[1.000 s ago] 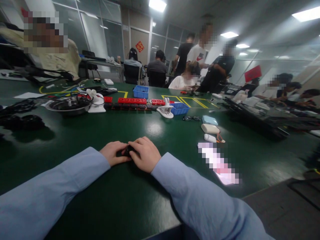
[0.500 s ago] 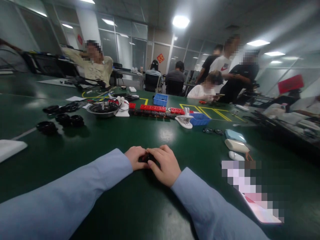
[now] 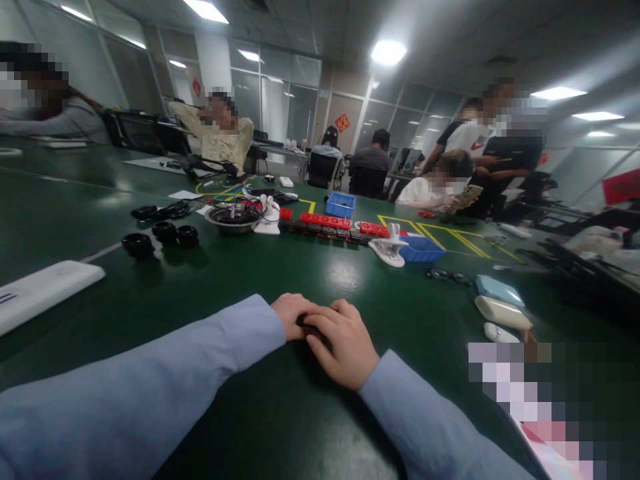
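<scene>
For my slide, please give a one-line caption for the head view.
Both hands, left hand and right hand, close together over a small dark object on a green table.

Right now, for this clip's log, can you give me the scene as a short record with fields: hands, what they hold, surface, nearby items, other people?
left hand: resting on the table, fingers against a small dark object
right hand: curled over the same object, touching the left hand
small dark object: mostly hidden between the hands; its kind cannot be told
surface: green table
left of hands: white flat device, black round parts
ahead: metal bowl, red blocks, blue bins
right: eyeglasses, pale cases
people: several seated and standing at the far end
</scene>
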The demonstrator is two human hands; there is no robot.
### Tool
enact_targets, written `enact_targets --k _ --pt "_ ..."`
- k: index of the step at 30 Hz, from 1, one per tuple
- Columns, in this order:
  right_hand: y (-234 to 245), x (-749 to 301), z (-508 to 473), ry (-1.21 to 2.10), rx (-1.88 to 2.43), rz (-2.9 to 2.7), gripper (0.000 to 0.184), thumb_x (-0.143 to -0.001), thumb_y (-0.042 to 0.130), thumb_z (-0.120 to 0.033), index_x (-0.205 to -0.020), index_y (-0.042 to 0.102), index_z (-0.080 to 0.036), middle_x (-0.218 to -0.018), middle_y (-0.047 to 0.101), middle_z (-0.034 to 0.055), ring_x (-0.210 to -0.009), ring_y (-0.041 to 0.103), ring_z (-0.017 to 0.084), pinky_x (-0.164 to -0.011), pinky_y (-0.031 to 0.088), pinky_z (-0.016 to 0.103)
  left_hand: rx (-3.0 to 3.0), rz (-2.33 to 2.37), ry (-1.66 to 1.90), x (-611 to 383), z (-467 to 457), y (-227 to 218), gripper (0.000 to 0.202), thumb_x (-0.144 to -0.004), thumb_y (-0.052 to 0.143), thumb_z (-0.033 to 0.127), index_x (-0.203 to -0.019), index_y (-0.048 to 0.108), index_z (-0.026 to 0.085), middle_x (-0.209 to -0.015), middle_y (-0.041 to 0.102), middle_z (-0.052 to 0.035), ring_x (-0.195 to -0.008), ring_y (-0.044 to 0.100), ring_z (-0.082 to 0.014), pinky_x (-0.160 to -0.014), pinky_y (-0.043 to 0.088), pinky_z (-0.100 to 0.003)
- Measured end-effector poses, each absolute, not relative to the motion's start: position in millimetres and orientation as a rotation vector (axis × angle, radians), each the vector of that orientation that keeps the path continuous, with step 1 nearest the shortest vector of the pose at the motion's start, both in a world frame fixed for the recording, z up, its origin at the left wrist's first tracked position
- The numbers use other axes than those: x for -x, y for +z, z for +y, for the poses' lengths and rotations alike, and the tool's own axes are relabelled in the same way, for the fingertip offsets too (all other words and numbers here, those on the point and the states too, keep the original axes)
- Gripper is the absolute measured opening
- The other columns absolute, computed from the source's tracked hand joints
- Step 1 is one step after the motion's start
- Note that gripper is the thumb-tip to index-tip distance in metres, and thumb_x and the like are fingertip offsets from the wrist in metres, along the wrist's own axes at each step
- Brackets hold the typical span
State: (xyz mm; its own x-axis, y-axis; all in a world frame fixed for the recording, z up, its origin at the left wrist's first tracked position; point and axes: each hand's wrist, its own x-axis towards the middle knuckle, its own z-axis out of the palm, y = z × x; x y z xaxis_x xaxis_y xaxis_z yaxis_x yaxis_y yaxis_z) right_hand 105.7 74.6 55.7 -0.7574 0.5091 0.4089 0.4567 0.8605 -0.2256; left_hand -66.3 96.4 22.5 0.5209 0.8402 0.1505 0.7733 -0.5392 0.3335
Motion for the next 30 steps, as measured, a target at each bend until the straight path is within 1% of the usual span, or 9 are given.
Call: enact_targets --k 5,9,12,15,17,20,24,27,30 --pt "58.4 -105.8 71.1 0.138 0.654 -2.616 0.015 -0.08 0.046 -0.022 -0.08 0.061 -0.019 -0.086 0.063 0.0037 -0.077 0.043 0.019 -0.069 0.032 0.032 -2.521 1.348 0.459 68.1 98.4 18.5 0.028 -0.069 0.06 0.033 -0.094 0.06 0.019 -0.079 0.061 -0.0001 -0.076 0.053 -0.0198 -0.069 0.038 -0.028" --pt "56.7 -107.5 70.1 0.096 0.69 -2.623 0.023 -0.082 0.045 -0.023 -0.066 0.06 -0.018 -0.07 0.062 0.0036 -0.069 0.043 0.017 -0.064 0.032 0.031 -2.504 1.322 0.483 69.2 99.8 17.2 0.022 -0.069 0.062 0.032 -0.086 0.059 0.02 -0.071 0.058 0.0027 -0.071 0.051 -0.017 -0.066 0.036 -0.025" --pt "53.9 -110.8 73.4 0.077 0.79 -2.593 0.032 -0.085 0.043 -0.025 -0.057 0.057 -0.018 -0.061 0.06 0.0038 -0.063 0.042 0.017 -0.062 0.031 0.031 -2.497 1.303 0.499 69.8 100.4 17.5 0.026 -0.07 0.062 0.042 -0.08 0.058 0.018 -0.069 0.055 0.0026 -0.069 0.05 -0.0162 -0.066 0.035 -0.025" --pt "51.3 -114.6 80.7 0.066 0.924 -2.551 0.038 -0.087 0.041 -0.028 -0.054 0.055 -0.018 -0.056 0.057 0.0037 -0.06 0.042 0.016 -0.059 0.031 0.03 -2.489 1.293 0.507 70.5 100.7 17.9 0.034 -0.07 0.062 0.049 -0.081 0.058 0.017 -0.068 0.055 0.0019 -0.068 0.051 -0.0162 -0.064 0.035 -0.025" --pt "48.5 -116.8 87.2 0.067 1.008 -2.515 0.036 -0.088 0.039 -0.029 -0.059 0.058 -0.018 -0.058 0.058 0.0038 -0.061 0.044 0.016 -0.06 0.032 0.029 -2.484 1.286 0.511 71.0 100.6 18.3 0.034 -0.069 0.063 0.048 -0.084 0.058 0.018 -0.069 0.055 0.0019 -0.069 0.051 -0.0163 -0.064 0.035 -0.025" --pt "42.4 -120.1 97.1 0.074 1.109 -2.444 0.028 -0.088 0.04 -0.031 -0.082 0.063 -0.017 -0.075 0.063 0.0059 -0.07 0.049 0.018 -0.065 0.036 0.03 -2.484 1.269 0.516 71.8 100.0 19.1 0.034 -0.068 0.065 0.046 -0.085 0.059 0.018 -0.069 0.056 0.0019 -0.069 0.051 -0.0164 -0.065 0.035 -0.025" --pt "38.4 -124.7 103.6 0.085 1.158 -2.328 0.031 -0.09 0.035 -0.031 -0.105 0.056 -0.014 -0.096 0.061 0.0102 -0.086 0.052 0.022 -0.076 0.039 0.035 -2.483 1.269 0.518 72.3 98.8 20.1 0.036 -0.069 0.064 0.047 -0.09 0.059 0.018 -0.07 0.057 0.0015 -0.071 0.052 -0.0171 -0.066 0.035 -0.026" --pt "41.8 -125.0 99.8 0.102 1.089 -2.285 0.034 -0.088 0.036 -0.03 -0.114 0.049 -0.012 -0.107 0.057 0.0118 -0.098 0.048 0.023 -0.084 0.037 0.038 -2.484 1.275 0.52 72.0 98.3 20.1 0.036 -0.069 0.064 0.047 -0.092 0.059 0.019 -0.07 0.057 0.0019 -0.071 0.052 -0.0172 -0.066 0.035 -0.026" --pt "46.3 -120.9 92.0 0.152 0.953 -2.356 0.03 -0.084 0.045 -0.027 -0.112 0.051 -0.017 -0.108 0.058 0.0078 -0.098 0.048 0.021 -0.085 0.038 0.035 -2.495 1.286 0.513 71.1 98.6 19.5 0.032 -0.069 0.064 0.047 -0.082 0.058 0.018 -0.069 0.056 0.0019 -0.07 0.051 -0.0168 -0.064 0.034 -0.026"
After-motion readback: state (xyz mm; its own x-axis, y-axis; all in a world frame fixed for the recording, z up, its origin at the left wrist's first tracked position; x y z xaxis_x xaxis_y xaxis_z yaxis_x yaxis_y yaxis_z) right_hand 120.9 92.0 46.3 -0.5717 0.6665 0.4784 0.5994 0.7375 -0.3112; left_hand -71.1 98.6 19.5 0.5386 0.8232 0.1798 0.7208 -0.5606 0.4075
